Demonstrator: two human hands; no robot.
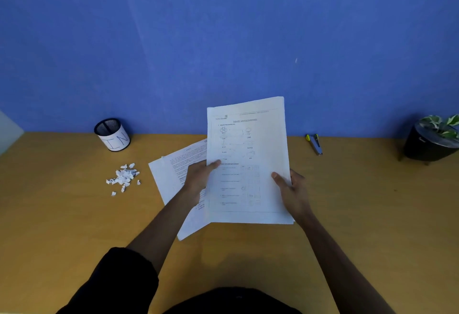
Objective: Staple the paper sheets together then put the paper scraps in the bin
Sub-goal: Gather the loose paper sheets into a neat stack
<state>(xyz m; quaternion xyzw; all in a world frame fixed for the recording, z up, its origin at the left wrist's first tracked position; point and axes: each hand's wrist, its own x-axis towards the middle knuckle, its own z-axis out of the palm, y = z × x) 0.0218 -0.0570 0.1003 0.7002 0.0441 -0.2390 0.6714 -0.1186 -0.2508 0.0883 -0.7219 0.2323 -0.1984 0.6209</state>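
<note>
Head view. Item: paper sheets [248, 162], held upright above the table [347, 202], probably so their edges can be squared before stapling. Left hand [198, 179] grips the left edge, thumb across the printed face, fingers behind. Right hand [291, 189] grips the right edge likewise, thumb in front.
Further sheets [173, 179] lie flat below, partly covered.
Stapler [315, 145], apparently, lies untouched at right, well apart.
Paper scraps [124, 177] are heaped at left, near the mesh bin [112, 135].
Potted plant [434, 137] stands far right.
</note>
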